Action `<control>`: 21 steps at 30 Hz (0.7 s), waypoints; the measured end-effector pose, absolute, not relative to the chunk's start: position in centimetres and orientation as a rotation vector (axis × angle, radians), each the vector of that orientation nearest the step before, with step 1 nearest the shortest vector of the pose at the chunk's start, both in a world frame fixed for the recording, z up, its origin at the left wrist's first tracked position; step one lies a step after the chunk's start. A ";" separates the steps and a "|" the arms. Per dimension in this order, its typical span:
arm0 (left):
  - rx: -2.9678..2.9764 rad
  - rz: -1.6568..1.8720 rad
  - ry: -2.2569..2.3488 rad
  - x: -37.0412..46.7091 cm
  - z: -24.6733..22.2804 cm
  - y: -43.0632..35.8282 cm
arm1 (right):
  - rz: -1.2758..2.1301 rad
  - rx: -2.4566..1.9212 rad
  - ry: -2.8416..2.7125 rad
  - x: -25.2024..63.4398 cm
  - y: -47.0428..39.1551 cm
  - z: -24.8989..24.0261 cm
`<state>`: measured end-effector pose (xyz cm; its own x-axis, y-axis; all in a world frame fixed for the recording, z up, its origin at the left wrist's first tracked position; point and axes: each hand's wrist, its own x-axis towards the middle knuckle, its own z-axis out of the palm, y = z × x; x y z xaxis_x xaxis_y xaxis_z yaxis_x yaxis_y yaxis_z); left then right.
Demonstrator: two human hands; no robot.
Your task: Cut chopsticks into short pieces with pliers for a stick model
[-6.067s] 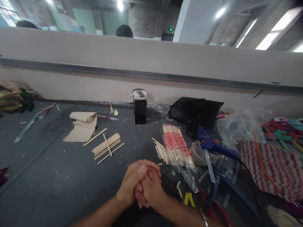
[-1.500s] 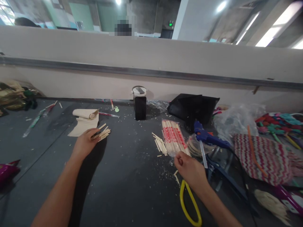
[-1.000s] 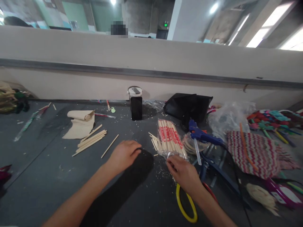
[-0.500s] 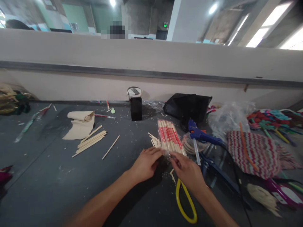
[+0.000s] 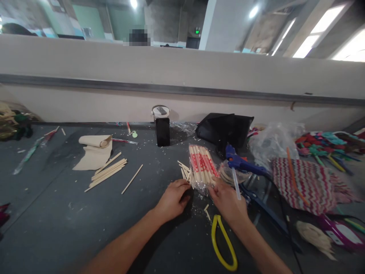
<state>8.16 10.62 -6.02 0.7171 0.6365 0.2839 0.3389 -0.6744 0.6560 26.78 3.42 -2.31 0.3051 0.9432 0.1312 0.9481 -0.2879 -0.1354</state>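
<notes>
A clear plastic pack of wooden chopsticks with red printed marks lies before me. My right hand is at its lower right corner, thumb and fingers closed on the edge. My left hand rests on the table left of the pack, fingers bent and thumb apart, with nothing visible between them. Its fingertips are beside a small pile of short cut sticks. Below the pack lie a few stick scraps and a yellow loop-shaped handle, close to my right wrist.
On the left are long sticks, a single stick and a cloth roll. A phone leans on a white-lidded container. To the right are a blue glue gun with its cord, blue-handled tool and striped knit piece.
My hands have moved apart, leaving the crumpled plastic end of the pack. My left hand has shifted left toward the cut sticks. My right hand is now at the pack's right corner.
</notes>
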 end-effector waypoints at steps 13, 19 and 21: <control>2.363 0.755 0.938 8.4 -6.7 10.6 | 0.609 -2.088 -1.247 26.8 3.0 -2.1; 2.250 0.868 0.885 8.2 -5.6 10.7 | 1.498 -1.538 -0.721 24.2 0.3 -0.4; 2.156 0.860 0.858 8.4 -4.8 10.3 | 1.658 -1.427 -0.642 23.0 -0.8 -0.2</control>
<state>8.35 10.32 -4.76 0.5695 0.7544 0.3264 0.3248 -0.5713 0.7537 23.04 -0.80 -0.24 -0.0046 0.8429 -0.5381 -0.2605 -0.5205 -0.8131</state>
